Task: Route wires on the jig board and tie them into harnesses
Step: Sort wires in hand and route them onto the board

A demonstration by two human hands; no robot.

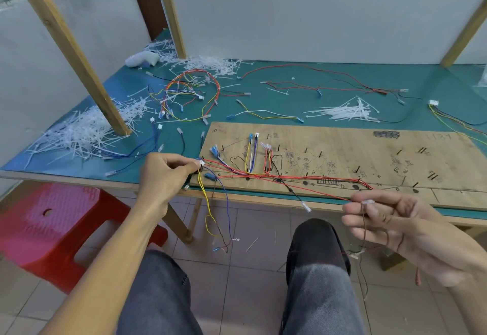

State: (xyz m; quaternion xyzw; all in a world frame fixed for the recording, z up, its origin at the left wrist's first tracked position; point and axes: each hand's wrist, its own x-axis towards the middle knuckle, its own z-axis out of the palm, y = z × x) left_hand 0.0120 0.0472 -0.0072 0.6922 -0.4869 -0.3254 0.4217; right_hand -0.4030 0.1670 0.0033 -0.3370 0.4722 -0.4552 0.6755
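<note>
A brown wooden jig board (369, 147) with black pegs and pen marks lies on the green table. Red, yellow, white and blue wires (253, 172) run across its left half between the pegs. My left hand (163, 173) pinches a small white connector (201, 162) at the board's left corner; yellow, blue and brown wires hang from it toward the floor. My right hand (395, 224) is off the table's front edge and pinches the clear-tipped end of a brown wire (367, 202), beside where a long red wire coming off the board ends.
Heaps of white cable ties (87, 129) lie at the left and back, with a smaller bunch (347, 110) behind the board. A tied harness coil (189, 92) and loose wires (329, 81) lie on the mat. Slanted wooden posts (68, 44) rise at the left. A red stool (60, 226) stands below.
</note>
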